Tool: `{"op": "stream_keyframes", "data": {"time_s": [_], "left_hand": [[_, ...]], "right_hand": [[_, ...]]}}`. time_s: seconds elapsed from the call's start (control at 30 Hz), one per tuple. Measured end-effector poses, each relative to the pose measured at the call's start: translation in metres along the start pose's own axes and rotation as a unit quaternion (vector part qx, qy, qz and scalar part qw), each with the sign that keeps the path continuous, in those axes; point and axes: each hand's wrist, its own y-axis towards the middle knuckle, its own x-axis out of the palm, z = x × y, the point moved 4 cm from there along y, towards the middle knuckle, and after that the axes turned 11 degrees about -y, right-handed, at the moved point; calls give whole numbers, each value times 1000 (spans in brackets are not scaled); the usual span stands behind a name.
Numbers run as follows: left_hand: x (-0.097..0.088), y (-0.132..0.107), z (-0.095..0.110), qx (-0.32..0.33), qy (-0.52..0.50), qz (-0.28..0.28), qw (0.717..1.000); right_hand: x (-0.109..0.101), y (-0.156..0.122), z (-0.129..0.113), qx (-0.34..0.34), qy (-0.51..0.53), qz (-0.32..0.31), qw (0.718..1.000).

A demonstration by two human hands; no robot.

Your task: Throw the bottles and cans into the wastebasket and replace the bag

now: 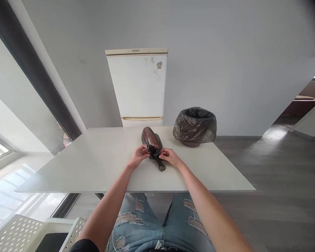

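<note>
A small filled dark plastic bag (151, 139) lies on the white table (99, 164), its twisted neck pointing toward me. My left hand (139, 155) pinches the neck from the left side. My right hand (170, 156) pinches it from the right. Both hands have fingers closed on the bag's gathered plastic, and a short tail of plastic sticks out below them. Further back on the right of the table stands a round bin (195, 126) lined with a dark bag.
A white fridge (138, 87) stands against the grey wall behind the table. A window runs along the left. White perforated chairs (18, 234) are at the bottom left. Grey wood floor extends to the right of the table.
</note>
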Motion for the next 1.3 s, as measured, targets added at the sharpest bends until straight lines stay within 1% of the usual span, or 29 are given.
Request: {"op": "stream_keyframes", "data": {"time_s": [0.07, 0.13, 0.3, 0.37, 0.5, 0.53, 0.6, 0.7, 0.77, 0.83, 0.93, 1.0, 1.07, 1.13, 1.23, 1.3], "left_hand": [[4, -1, -1, -16, -2, -21, 1000], [4, -1, -1, -25, -1, -30, 999], [2, 2, 2, -9, 15, -12, 1000], [5, 3, 2, -8, 33, -15, 999], [7, 1, -1, -17, 71, -13, 997], [6, 1, -2, -19, 72, -8, 997], [3, 2, -4, -22, 62, 2, 998], [-4, 4, -5, -26, 29, 18, 999], [-7, 4, -4, -31, 8, 30, 999], [-8, 4, -1, -32, -14, 40, 999], [-9, 3, 7, -29, -44, 47, 998], [-10, 2, 13, -29, -56, 47, 997], [-10, 2, 16, -29, -60, 46, 997], [-9, 2, 16, -27, -58, 46, 997], [-7, 3, 12, -27, -37, 38, 998], [-4, 2, 7, -30, -12, 24, 999]], "right_hand": [[-1, 2, 3, 1, -4, 23, 1000], [-5, 4, 5, 0, 1, 53, 999], [-16, 4, 5, -2, 53, 112, 992], [-16, 3, 4, 1, 71, 111, 991], [-9, 3, 5, 7, 86, 62, 994], [-9, 3, 6, 8, 89, 58, 994], [-11, 5, 10, 8, 99, 77, 992], [-19, 7, 15, 8, 115, 131, 985], [-23, 8, 16, 12, 120, 150, 981], [-23, 7, 15, 14, 119, 147, 982], [-20, 6, 13, 13, 107, 125, 986], [-20, 7, 14, 16, 99, 129, 987], [-24, 8, 17, 21, 99, 159, 982], [-29, 8, 20, 26, 105, 202, 973], [-36, 8, 25, 30, 108, 259, 959], [-39, 7, 27, 35, 108, 287, 951]]}}
